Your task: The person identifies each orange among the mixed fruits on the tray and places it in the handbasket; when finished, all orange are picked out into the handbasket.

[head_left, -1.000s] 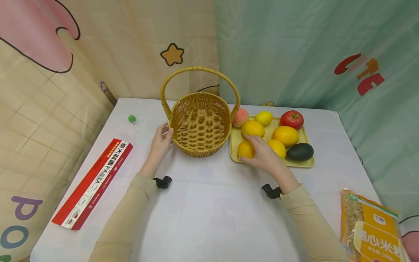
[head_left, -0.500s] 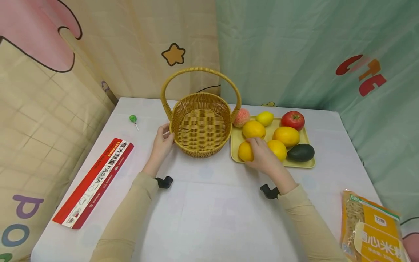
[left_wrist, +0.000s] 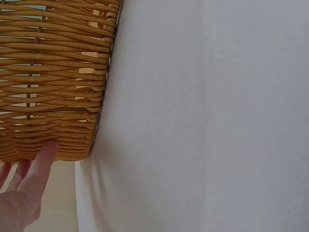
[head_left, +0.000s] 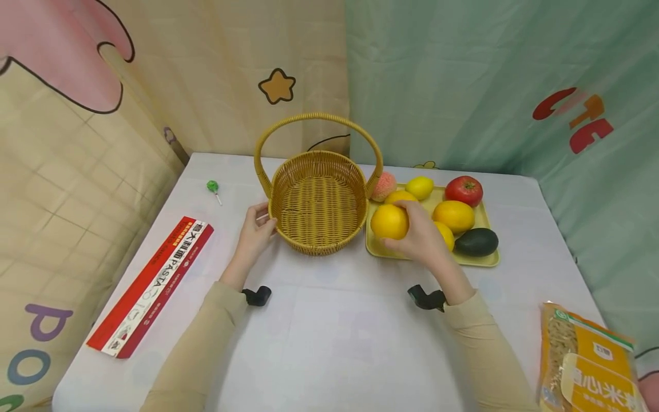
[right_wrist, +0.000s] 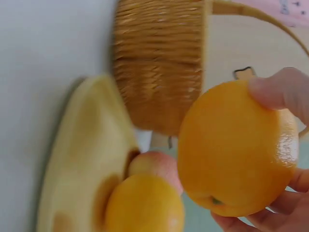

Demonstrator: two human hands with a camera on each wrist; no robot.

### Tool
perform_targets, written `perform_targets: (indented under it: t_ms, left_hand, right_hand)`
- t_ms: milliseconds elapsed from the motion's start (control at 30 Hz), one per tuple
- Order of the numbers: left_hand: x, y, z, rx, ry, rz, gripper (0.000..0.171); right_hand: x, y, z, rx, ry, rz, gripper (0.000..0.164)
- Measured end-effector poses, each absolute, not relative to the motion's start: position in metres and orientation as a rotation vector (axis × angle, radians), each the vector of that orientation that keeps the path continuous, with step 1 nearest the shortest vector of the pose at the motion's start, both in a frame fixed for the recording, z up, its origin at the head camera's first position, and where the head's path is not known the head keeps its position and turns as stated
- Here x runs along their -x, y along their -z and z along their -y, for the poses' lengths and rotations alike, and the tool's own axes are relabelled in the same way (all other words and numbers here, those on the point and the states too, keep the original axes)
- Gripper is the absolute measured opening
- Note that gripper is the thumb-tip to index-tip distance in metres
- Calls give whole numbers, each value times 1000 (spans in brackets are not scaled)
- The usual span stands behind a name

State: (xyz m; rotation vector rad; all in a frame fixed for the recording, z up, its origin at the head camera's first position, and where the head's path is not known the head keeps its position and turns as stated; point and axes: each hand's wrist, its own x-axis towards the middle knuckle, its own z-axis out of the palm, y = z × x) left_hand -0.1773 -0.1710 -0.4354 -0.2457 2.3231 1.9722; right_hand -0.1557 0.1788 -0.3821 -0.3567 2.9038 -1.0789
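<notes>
My right hand [head_left: 424,237] grips an orange [head_left: 389,222] between thumb and fingers, above the front left of a yellow tray [head_left: 376,252]. In the right wrist view the held orange [right_wrist: 231,150] is well above the tray, with its green stem spot showing. A woven wicker basket [head_left: 320,214] with a tall arched handle stands left of the tray, nothing inside it. My left hand [head_left: 253,233] touches the basket's left side. In the left wrist view, fingertips [left_wrist: 47,147] lie against the woven wall [left_wrist: 53,87].
The tray also bears a pink peach-like fruit [head_left: 384,187], a lemon [head_left: 420,187], a red fruit [head_left: 464,191], a dark green avocado-like fruit [head_left: 477,242] and several yellow ones. A pasta box [head_left: 150,286] and green lollipop [head_left: 213,186] lie left, a food bag [head_left: 589,360] front right.
My right hand closed round the orange and raised it off the tray, its fingers now wrapped behind it. The left hand stays at the basket, which has tilted slightly.
</notes>
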Motion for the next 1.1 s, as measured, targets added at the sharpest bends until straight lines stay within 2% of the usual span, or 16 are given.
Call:
perform_targets:
  t_ms: [200, 400, 767, 1100]
  left_hand:
    - [174, 438, 171, 217, -1983, -2350, 53]
    - [173, 439, 171, 186, -2040, -2305, 54]
    - [174, 440, 172, 147, -2061, -2295, 55]
    - [171, 441, 171, 151, -2061, -2303, 55]
  right_hand:
    - [168, 371, -143, 382, 1394, -2809, 81]
    - [195, 383, -95, 300, 1520, -2646, 82]
    - [225, 407, -28, 236, 1498, -2580, 82]
    - [236, 405, 9, 239, 1427, -2619, 80]
